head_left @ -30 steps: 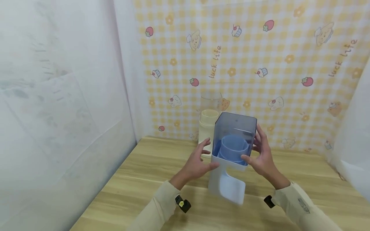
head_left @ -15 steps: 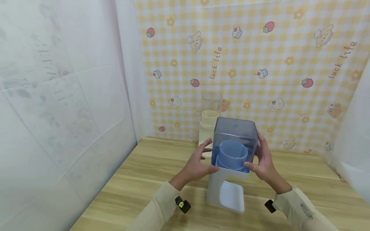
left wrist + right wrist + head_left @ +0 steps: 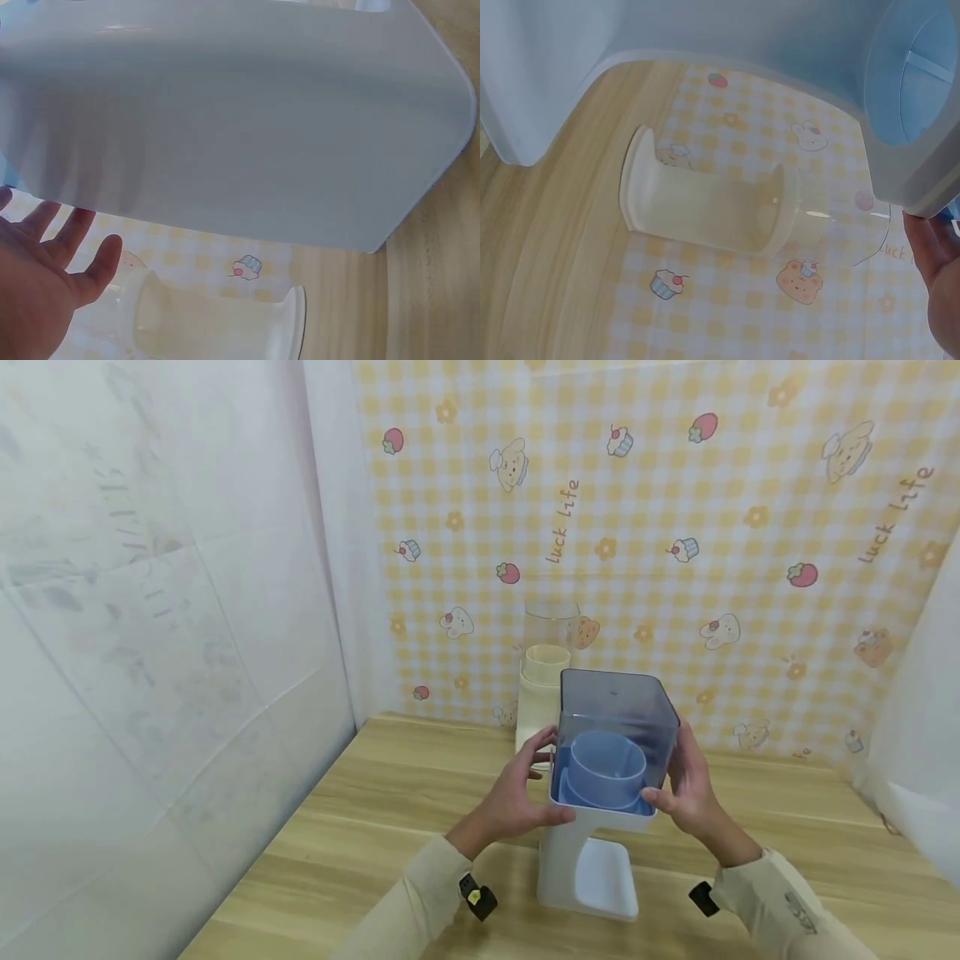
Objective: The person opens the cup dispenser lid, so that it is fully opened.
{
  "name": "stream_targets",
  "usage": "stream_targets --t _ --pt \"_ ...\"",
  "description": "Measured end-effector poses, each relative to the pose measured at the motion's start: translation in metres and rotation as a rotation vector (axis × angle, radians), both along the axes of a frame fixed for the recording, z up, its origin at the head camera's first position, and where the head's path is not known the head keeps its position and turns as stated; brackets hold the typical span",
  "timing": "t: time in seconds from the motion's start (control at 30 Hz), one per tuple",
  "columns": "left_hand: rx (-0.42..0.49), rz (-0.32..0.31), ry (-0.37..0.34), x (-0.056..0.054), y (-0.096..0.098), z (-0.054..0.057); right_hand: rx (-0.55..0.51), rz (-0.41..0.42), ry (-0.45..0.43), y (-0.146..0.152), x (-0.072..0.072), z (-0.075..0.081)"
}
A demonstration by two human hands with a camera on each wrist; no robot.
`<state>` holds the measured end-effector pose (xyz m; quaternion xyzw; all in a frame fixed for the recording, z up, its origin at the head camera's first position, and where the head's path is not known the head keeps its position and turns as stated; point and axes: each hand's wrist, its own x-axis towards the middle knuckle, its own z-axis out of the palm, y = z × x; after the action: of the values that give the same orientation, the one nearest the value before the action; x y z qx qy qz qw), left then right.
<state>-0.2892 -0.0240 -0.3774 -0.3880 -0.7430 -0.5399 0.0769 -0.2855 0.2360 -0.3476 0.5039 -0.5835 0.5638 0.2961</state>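
Note:
A white dispenser stand (image 3: 558,877) with a flat foot stands upright before me, close over the table. Its top holds a blue ring (image 3: 607,768) under a smoky see-through square cover (image 3: 615,693). My left hand (image 3: 517,797) holds it from the left, thumb at the front corner and fingers bent along the side. From the right, my right hand (image 3: 693,793) grips the cover's lower part, thumb in front and fingers partly hidden behind. In the left wrist view, the white side wall (image 3: 247,135) fills the upper part, with the left hand's fingers at its edge.
Behind the stand is a cream dispenser (image 3: 534,706) with a clear dome, partly covered by the smoky cover. A wooden table (image 3: 375,818) lies beneath. A checked cloth (image 3: 465,527) hangs at the back, and a white curtain (image 3: 187,610) is on the left.
The dispenser has come down and a little toward me, from a tilt to upright. Both hands have stayed on it; the right hand has lowered slightly.

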Motion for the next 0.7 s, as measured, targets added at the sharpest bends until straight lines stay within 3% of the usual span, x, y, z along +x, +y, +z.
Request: stream_targets --t 0.47,0.7 --pt "0.033 -0.031 -0.051 0.001 0.001 -0.009 0.068 -0.006 -0.054 0.005 0.007 0.002" --pt "0.031 -0.03 -0.066 0.0 0.0 -0.012 0.098 -0.001 -0.057 0.003 0.011 0.012"
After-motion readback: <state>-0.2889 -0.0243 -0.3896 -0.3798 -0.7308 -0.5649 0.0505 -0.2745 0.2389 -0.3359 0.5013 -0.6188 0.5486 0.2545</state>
